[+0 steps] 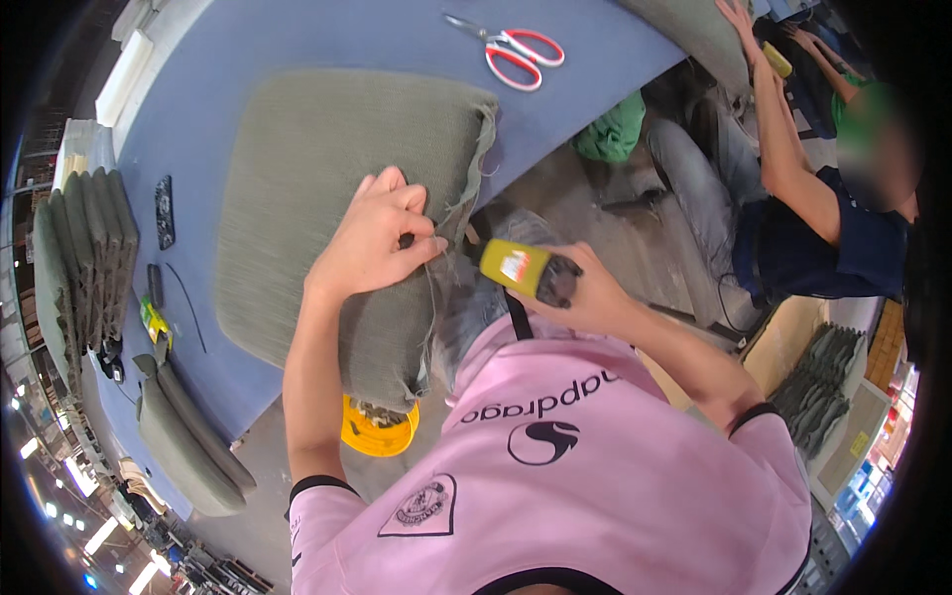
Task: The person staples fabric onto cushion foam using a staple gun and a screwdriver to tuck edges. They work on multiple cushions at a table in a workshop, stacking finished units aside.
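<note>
A grey-green upholstered cushion lies on the blue tabletop, its frayed fabric edge facing me on the right side. My left hand rests on the cushion near that edge, fingers curled and thumb pressed in, pinching the loose fabric. In my right hand is a yellow-and-black handheld tool, held just off the cushion's edge; its exact kind does not show. Red-and-white-handled scissors lie on the table beyond the cushion.
Stacked grey-green cushions stand at the left; two more pads overhang the table's near-left side. A black strip and a yellow-labelled tool lie nearby. Below is a yellow bucket. At right, a co-worker handles another cushion.
</note>
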{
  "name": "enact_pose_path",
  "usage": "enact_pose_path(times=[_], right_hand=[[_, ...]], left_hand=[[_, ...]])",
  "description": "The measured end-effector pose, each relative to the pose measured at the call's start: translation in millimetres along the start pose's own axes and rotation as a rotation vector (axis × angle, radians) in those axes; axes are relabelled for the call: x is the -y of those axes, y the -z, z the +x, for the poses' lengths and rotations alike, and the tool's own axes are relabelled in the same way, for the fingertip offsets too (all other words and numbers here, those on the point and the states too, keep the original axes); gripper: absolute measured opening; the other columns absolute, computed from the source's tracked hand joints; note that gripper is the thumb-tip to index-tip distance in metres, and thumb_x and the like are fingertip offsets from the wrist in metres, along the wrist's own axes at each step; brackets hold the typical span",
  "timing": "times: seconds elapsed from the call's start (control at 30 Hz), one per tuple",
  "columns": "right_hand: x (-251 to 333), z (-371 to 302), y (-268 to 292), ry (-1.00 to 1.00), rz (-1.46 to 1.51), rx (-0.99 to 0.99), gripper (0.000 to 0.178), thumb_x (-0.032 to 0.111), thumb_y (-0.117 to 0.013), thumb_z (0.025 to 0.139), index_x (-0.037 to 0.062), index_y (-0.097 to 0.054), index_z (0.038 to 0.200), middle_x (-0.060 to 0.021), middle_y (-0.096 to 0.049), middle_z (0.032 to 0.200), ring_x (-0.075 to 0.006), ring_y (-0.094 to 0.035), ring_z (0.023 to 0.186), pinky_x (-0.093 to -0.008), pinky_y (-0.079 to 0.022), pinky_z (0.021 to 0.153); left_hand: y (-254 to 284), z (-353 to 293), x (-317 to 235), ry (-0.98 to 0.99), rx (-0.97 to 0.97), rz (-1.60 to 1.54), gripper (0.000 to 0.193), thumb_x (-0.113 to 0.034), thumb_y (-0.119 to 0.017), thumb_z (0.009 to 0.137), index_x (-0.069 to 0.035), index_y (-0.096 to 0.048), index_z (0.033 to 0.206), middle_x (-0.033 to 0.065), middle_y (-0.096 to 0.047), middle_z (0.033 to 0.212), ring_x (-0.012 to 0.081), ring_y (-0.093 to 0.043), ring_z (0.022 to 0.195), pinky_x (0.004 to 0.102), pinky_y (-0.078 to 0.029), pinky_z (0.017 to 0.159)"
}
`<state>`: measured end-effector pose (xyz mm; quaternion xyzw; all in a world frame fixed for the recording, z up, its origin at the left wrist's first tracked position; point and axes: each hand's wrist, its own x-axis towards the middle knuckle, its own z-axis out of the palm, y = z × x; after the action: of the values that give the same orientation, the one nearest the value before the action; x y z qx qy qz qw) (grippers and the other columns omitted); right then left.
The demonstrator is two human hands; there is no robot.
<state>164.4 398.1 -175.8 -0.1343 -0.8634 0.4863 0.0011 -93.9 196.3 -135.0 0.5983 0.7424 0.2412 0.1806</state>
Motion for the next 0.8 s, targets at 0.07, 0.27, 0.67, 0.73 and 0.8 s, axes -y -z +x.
enact_pose_path(times=[0.07,0.27,0.67,0.73,0.8], right_hand=[[-11.8,-11.6,19.5,-0.05,-0.025,0.071,0.065,0.025,-0.092,0.077,0.0082,-0.074,0.137,-0.0198,-0.076,0.121,-0.0418,-0.064,0.114,-0.0463,-0.052,0.101],[-8.9,-15.1,46.5,-0.157,-0.036,0.094,0.065,0.021,-0.091,0.075,0.0126,-0.074,0.137,-0.0213,-0.075,0.119,-0.0451,-0.063,0.112,-0.0496,-0.052,0.102],[-25.5,19.7,26.9,0.028,0.017,0.065,0.066,0.019,-0.092,0.073,0.011,-0.074,0.136,-0.0159,-0.076,0.119,-0.0397,-0.064,0.112,-0.0457,-0.054,0.099],[-15.9,31.4,30.0,0.106,0.028,0.105,0.059,0.016,-0.091,0.072,0.0104,-0.075,0.129,-0.0163,-0.078,0.111,-0.0413,-0.068,0.104,-0.0462,-0.056,0.091],[-0.7,47.2,38.0,0.132,0.065,0.193,0.052,0.013,-0.091,0.07,0.0097,-0.076,0.12,-0.0171,-0.078,0.099,-0.0431,-0.071,0.094,-0.0471,-0.058,0.082]], left_hand=[[5.4,9.1,-1.9,0.029,-0.02,0.006,0.032,-0.024,-0.084,0.084,-0.005,-0.066,0.066,0.0054,-0.047,0.078,0.0281,-0.046,0.088,0.0424,-0.038,0.083],[-2.1,41.6,-3.0,0.194,-0.138,0.221,0.034,-0.029,-0.083,0.089,-0.005,-0.07,0.068,0.0079,-0.055,0.077,0.0317,-0.053,0.092,0.0476,-0.043,0.085],[4.5,18.9,-9.2,0.167,0.112,0.069,0.03,-0.024,-0.082,0.085,-0.007,-0.066,0.067,0.0046,-0.049,0.076,0.0265,-0.047,0.088,0.0421,-0.034,0.084],[-0.1,16.3,-0.4,0.16,0.078,-0.004,0.033,-0.022,-0.082,0.084,-0.006,-0.059,0.066,0.0038,-0.044,0.076,0.0258,-0.043,0.086,0.0414,-0.032,0.083],[-4.9,15.1,0.1,0.16,0.038,-0.042,0.036,-0.019,-0.082,0.083,-0.005,-0.053,0.067,0.0033,-0.04,0.079,0.0256,-0.04,0.086,0.0413,-0.031,0.083]])
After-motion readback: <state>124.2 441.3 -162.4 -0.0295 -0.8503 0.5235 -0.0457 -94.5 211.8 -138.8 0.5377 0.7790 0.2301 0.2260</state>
